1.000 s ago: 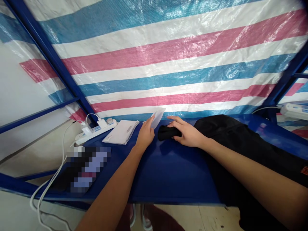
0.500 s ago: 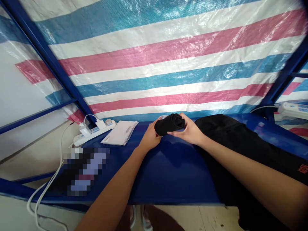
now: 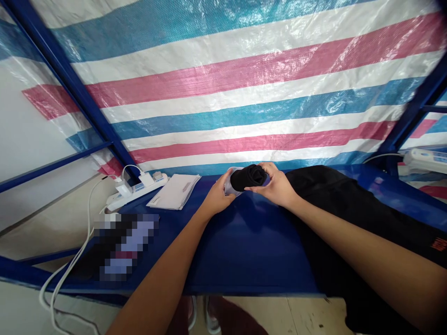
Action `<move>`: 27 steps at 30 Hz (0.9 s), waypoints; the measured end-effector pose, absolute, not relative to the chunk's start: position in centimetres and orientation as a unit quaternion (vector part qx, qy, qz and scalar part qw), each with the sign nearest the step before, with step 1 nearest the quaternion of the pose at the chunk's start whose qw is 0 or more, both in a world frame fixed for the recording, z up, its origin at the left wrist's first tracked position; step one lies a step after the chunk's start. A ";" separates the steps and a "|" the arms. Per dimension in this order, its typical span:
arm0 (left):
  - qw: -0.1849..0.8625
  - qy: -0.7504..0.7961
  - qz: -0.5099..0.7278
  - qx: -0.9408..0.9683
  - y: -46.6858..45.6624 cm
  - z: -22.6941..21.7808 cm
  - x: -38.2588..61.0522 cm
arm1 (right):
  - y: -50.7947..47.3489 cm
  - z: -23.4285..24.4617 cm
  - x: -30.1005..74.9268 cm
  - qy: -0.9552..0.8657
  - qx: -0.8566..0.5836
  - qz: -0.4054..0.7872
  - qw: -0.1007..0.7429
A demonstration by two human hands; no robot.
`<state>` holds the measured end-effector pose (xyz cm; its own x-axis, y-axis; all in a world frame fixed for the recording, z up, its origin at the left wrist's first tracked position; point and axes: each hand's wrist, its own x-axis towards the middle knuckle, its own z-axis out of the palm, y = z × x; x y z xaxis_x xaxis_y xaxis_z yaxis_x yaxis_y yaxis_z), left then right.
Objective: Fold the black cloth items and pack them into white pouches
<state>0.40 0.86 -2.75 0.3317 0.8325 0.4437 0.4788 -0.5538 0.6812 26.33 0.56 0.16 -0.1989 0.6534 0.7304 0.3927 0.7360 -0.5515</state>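
A tightly rolled black cloth [image 3: 248, 177] is held over the blue surface, its spiral end facing right. Around its left end sits a translucent whitish container [image 3: 228, 187], possibly plastic; its exact kind is unclear. My left hand [image 3: 219, 194] is closed around that container, thumb in front. My right hand [image 3: 278, 185] grips the roll's right end, with the thumb below and the fingers behind. A larger black garment [image 3: 328, 200] with orange-red lettering lies to the right, passing under my right forearm and hanging over the front edge.
On the left of the blue metal surface [image 3: 251, 260] lie white papers [image 3: 173, 191] and a power strip [image 3: 136, 190] with plugs and white cables [image 3: 75, 253]. A pixelated dark item is nearer. Blue posts and a striped plastic sheet [image 3: 244, 79] stand behind.
More of the translucent container now shows at the roll's left end. My left hand has shifted slightly left, and the roll has moved a little to the right within the grip.
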 end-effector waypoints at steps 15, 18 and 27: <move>0.073 0.311 0.411 0.854 -0.9 -1.2 2.6 | 0.3 0.6 25.9 -0.874 -0.294 -0.126 0.365; 0.109 0.320 0.408 0.848 -1.1 -1.4 3.0 | 0.5 0.4 25.9 -0.869 -0.326 -0.122 0.352; 0.188 0.338 0.418 0.822 -1.2 -1.3 2.2 | 0.8 0.0 25.9 -0.884 -0.237 0.051 0.399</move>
<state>2.24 -1.19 -1.35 0.4208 0.7136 0.5600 0.3988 -0.7000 0.5924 25.92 0.81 -0.01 -0.5696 0.4596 0.6814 0.3780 0.8826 -0.2794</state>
